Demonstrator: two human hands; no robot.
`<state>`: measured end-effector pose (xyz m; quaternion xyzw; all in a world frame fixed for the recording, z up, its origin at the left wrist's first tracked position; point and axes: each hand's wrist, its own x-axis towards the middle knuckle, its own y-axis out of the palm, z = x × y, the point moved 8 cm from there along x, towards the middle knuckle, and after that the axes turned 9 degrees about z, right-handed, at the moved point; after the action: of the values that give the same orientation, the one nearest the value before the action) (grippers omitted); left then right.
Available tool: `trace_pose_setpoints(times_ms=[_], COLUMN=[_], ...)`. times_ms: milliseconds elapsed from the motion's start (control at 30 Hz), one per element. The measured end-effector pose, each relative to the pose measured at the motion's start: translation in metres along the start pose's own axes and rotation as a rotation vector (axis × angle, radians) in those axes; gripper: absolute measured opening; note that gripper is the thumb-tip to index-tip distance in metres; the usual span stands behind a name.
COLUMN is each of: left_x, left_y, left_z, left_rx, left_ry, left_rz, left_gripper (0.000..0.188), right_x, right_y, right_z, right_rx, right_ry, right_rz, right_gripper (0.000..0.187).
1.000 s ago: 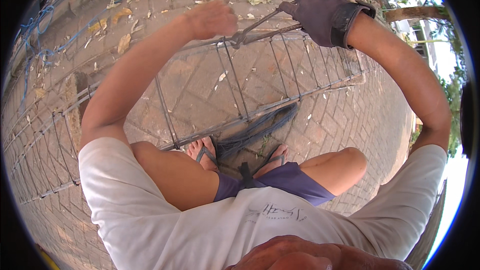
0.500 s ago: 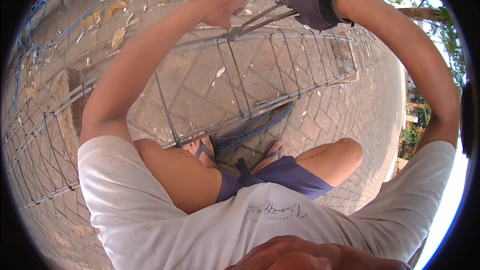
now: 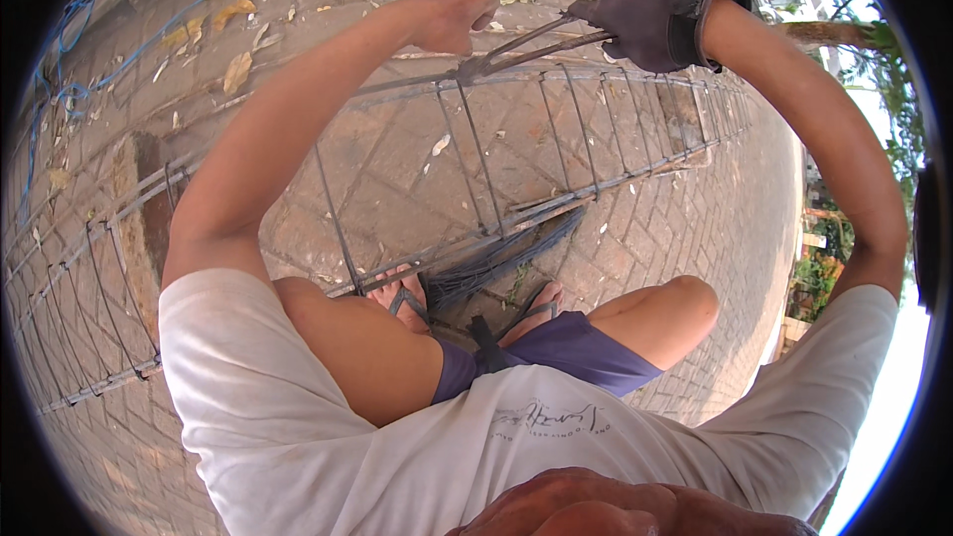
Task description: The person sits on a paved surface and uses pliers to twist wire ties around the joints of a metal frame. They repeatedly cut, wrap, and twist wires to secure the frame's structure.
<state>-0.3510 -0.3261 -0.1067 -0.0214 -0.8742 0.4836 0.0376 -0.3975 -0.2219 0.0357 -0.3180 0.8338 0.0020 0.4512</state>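
Note:
Long-handled pincers (image 3: 548, 48) have their jaws at the top bar of a steel rebar cage (image 3: 467, 243), where a cross tie meets it. My right hand (image 3: 650, 22), in a dark worn glove, is closed around the ends of the two handles, which stand a little apart. Just left of the jaws and above the bar is my bare left hand (image 3: 455, 16), its fingers curled in. Whatever lies inside those fingers is hidden. A bundle of thin dark wire (image 3: 506, 260) rests below the cage's near bar, by my feet.
The cage runs across the brick paving (image 3: 382, 164) from left to right. Concrete blocks (image 3: 139, 208) stand under it at left and right. A blue cord (image 3: 139, 52) and dry leaves (image 3: 238, 71) lie beyond. Green plants (image 3: 822, 276) border the right side.
My right hand has shifted right and slightly nearer, and the pincers' handles have swung with it. My left hand has barely moved.

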Motion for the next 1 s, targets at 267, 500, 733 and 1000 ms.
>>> trace_pose_setpoints(times_ms=[267, 500, 733, 1000], left_x=[-0.001, -0.009, 0.002, -0.004], left_y=[0.000, -0.017, -0.004, 0.046], left_z=[-0.006, -0.031, -0.108, -0.151], left_rx=[0.006, -0.281, -0.351, -0.109], left_ry=[-0.007, 0.171, -0.066, 0.143], left_rz=[0.011, -0.027, -0.476, -0.734], left_gripper=[0.023, 0.070, 0.075, 0.035], right_x=[-0.002, 0.015, 0.018, -0.028], right_y=[-0.020, -0.026, 0.030, 0.099], right_z=[0.007, -0.017, -0.018, 0.047], right_rx=[-0.034, 0.229, 0.838, 1.304], right_ry=[-0.021, -0.160, -0.182, -0.130], right_rz=[-0.056, 0.332, 0.563, 0.386], right_gripper=[0.031, 0.037, 0.031, 0.035])
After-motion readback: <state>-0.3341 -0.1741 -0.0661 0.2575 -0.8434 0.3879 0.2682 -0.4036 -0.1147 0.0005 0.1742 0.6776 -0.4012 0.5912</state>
